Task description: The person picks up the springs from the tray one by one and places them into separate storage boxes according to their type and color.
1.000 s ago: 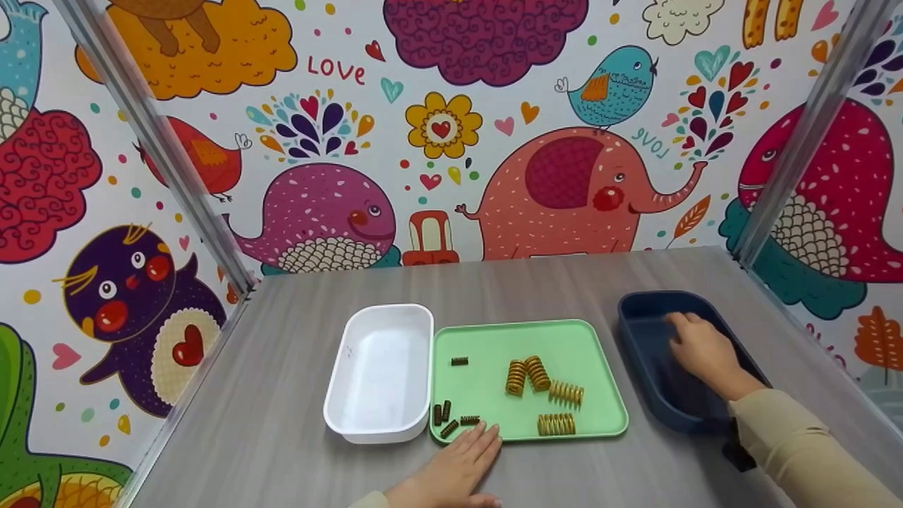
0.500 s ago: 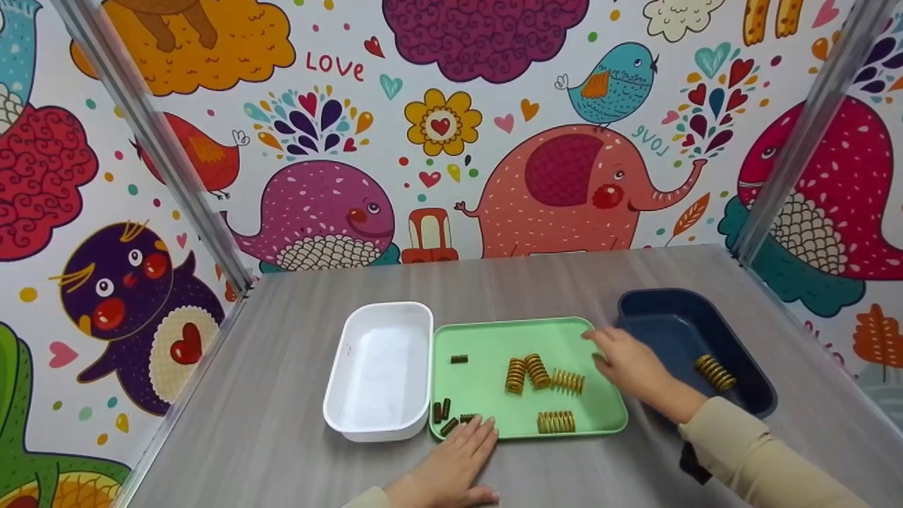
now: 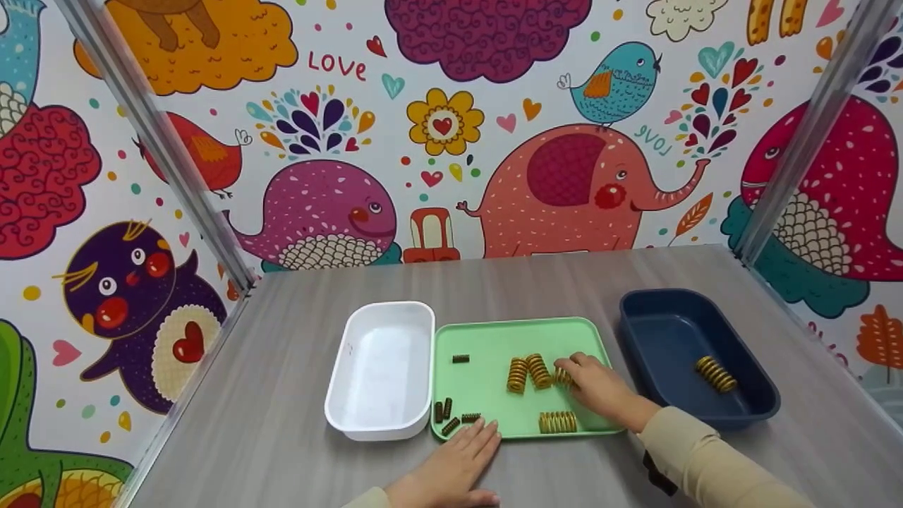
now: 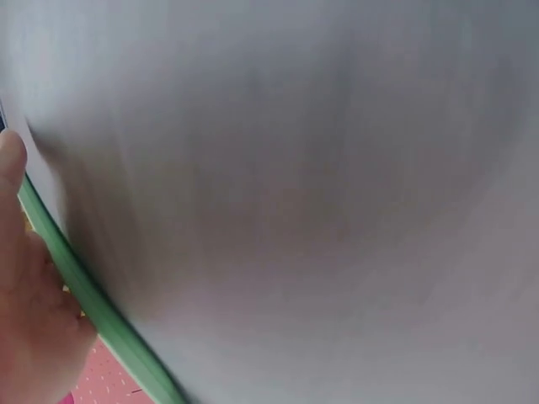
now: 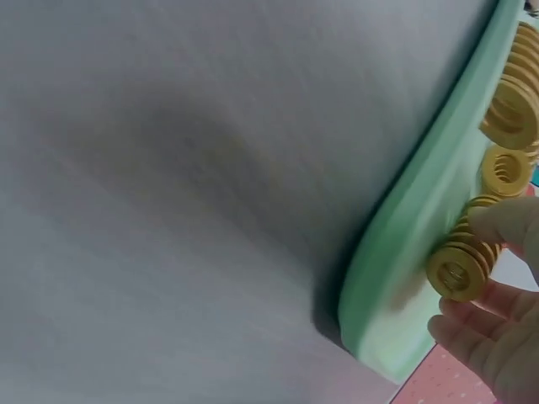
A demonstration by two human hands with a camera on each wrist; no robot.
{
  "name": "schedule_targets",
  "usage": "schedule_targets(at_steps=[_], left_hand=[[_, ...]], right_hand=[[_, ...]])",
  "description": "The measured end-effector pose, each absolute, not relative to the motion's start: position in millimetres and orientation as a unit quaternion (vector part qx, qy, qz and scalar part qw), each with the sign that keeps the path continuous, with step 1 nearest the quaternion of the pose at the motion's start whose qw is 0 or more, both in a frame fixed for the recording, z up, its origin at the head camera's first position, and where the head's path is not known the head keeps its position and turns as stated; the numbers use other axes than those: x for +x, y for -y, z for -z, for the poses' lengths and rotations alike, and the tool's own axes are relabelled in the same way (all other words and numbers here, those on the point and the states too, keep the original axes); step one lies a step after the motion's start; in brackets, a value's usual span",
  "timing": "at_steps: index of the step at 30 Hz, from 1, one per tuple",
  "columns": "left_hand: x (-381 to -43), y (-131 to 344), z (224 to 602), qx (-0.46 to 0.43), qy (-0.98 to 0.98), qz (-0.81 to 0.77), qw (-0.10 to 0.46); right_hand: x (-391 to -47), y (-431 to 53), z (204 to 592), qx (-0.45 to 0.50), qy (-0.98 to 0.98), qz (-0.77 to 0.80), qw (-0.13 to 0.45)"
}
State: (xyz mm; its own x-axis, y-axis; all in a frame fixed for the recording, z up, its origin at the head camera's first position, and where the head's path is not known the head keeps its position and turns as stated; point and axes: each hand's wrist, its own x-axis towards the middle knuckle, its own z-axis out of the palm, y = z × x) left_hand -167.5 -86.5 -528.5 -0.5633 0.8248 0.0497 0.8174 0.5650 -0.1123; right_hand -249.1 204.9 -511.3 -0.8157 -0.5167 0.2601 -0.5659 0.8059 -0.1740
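Observation:
In the head view, a green tray (image 3: 494, 339) carries several gold coil springs, among them an upright-looking pair (image 3: 528, 372) and one near the front edge (image 3: 557, 422). My right hand (image 3: 600, 391) reaches over the tray's right part and pinches a gold spring (image 5: 461, 261) between thumb and fingers, as the right wrist view shows; the spring is still at tray level. My left hand (image 3: 455, 462) lies flat with straight fingers, fingertips on the tray's front edge. Close to those fingertips lie several small dark springs (image 3: 449, 416); another dark spring (image 3: 461, 358) lies farther back.
A white bin (image 3: 381, 370) stands against the tray's left side. On the right is a dark blue bin (image 3: 670, 346) with one gold spring (image 3: 715, 374) inside. Patterned wall panels and metal posts (image 3: 811, 134) border the wood-look table (image 3: 282, 395).
My right hand has left the blue bin, where a gold spring now lies in view, and moved left onto another gold spring on the tray. The left hand has stayed put.

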Motion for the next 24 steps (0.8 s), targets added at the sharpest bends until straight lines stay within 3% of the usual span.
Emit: schedule_targets(at_steps=[6,15,24], left_hand=[[-166.8,87.1,525.4,-0.463,0.885,-0.039,0.028],[-166.8,85.6,515.5,-0.456,0.889,-0.04,-0.02],[-166.7,84.7,515.1,-0.453,0.891,-0.025,-0.028]], right_hand=[[-252.7,-200.4,514.7,0.284,0.943,-0.121,0.126],[-256.1,-203.5,510.3,0.285,0.943,-0.133,0.107],[-261.4,-221.3,479.6,0.247,0.954,-0.135,0.107]])
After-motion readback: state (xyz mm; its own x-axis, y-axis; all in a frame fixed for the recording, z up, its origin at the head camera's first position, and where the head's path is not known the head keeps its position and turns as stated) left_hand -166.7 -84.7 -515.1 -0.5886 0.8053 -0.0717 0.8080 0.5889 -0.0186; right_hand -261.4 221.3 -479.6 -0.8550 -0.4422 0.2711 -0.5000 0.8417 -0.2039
